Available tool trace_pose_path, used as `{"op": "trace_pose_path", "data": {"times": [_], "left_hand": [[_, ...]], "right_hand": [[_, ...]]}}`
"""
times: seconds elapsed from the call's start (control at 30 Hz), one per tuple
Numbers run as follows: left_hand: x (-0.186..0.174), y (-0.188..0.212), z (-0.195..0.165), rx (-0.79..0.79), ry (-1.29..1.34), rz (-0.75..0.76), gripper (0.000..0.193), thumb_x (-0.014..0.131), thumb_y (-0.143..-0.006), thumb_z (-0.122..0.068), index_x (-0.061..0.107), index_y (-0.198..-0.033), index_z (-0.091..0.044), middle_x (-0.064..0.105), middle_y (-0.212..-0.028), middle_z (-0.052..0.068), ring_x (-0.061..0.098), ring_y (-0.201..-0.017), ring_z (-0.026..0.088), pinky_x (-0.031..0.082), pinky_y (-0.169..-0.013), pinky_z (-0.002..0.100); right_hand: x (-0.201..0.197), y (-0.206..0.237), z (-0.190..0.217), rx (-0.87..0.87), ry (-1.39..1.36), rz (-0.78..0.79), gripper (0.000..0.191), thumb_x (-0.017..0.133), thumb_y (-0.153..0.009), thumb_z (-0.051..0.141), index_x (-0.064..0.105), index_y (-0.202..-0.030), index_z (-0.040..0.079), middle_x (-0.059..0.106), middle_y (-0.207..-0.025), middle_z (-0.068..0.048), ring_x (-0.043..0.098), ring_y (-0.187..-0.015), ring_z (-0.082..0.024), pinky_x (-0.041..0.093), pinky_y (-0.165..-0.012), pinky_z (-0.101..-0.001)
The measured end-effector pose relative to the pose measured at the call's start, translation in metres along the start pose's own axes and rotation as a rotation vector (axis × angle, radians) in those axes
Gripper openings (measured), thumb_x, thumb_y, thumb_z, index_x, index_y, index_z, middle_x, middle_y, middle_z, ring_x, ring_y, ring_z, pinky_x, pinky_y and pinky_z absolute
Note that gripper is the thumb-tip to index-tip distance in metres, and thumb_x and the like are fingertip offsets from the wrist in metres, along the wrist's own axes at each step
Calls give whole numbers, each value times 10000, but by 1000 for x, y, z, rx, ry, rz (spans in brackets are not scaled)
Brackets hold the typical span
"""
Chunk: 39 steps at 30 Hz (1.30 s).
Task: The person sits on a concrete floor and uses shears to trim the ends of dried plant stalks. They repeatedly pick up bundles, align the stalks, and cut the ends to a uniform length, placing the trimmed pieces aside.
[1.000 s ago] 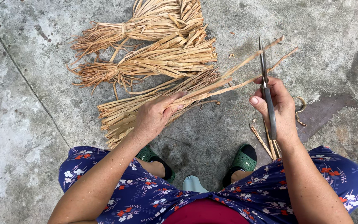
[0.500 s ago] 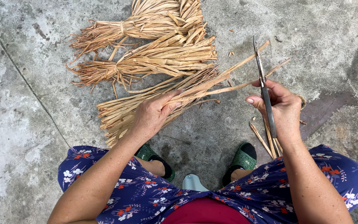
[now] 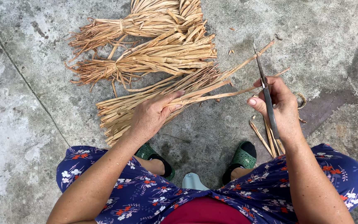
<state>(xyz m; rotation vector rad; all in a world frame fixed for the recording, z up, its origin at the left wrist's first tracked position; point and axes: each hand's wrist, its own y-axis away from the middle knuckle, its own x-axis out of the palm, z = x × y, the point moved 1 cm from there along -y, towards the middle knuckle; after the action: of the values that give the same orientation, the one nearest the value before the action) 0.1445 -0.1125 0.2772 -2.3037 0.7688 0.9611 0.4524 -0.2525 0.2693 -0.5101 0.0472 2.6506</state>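
While tied bundles of dried leaves lie on the concrete floor beyond it, the left hand is closed around loose straw strips that run rightward. The right hand grips a slim knife, blade pointing away, crossing those strips. Cut strips lie just beneath it.

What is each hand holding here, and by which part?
The left hand grips a few long dried leaf strips near their middle. The right hand holds a knife by its handle, blade pointing away from the person.
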Motion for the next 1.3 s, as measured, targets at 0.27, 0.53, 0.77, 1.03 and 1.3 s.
{"op": "trace_pose_path", "data": {"times": [0.27,0.53,0.77,1.03,1.3], "left_hand": [[0,-1,5,-197,-3,81,408,732,-934,-338,703,-1337,-285,730,-827,112,699,-677,246,557,-626,376],[-1,1,27,-319,276,-50,416,703,-979,-324,682,-1306,-69,778,-873,73,678,-743,101,553,-655,270],[-1,2,23,-408,231,75,333,693,-985,-312,739,-1223,-83,740,-764,119,609,-656,126,502,-599,301],[-1,2,23,-214,268,22,307,675,-1013,-314,719,-1159,-48,738,-818,87,642,-698,103,526,-637,305],[-4,-12,12,-296,561,-39,433,756,-921,-236,598,-1295,-86,614,-870,-9,514,-633,40,478,-553,218]], "right_hand": [[1,-1,2,43,-96,-122,295,818,-899,165,677,-1129,47,628,-760,55,551,-669,-51,430,-566,-226],[10,7,-3,6,-191,-129,374,678,-1039,307,543,-1277,52,673,-1009,-36,654,-917,-110,560,-789,-296],[15,8,-11,10,-198,48,413,727,-985,308,596,-1293,65,651,-986,1,586,-903,-72,481,-791,-248],[15,6,-12,137,-296,-21,247,787,-927,167,682,-1115,47,579,-754,36,478,-601,-49,367,-516,-212],[26,2,1,87,-431,55,409,778,-936,138,582,-1286,58,713,-937,-93,682,-853,-135,510,-656,-249]]}}
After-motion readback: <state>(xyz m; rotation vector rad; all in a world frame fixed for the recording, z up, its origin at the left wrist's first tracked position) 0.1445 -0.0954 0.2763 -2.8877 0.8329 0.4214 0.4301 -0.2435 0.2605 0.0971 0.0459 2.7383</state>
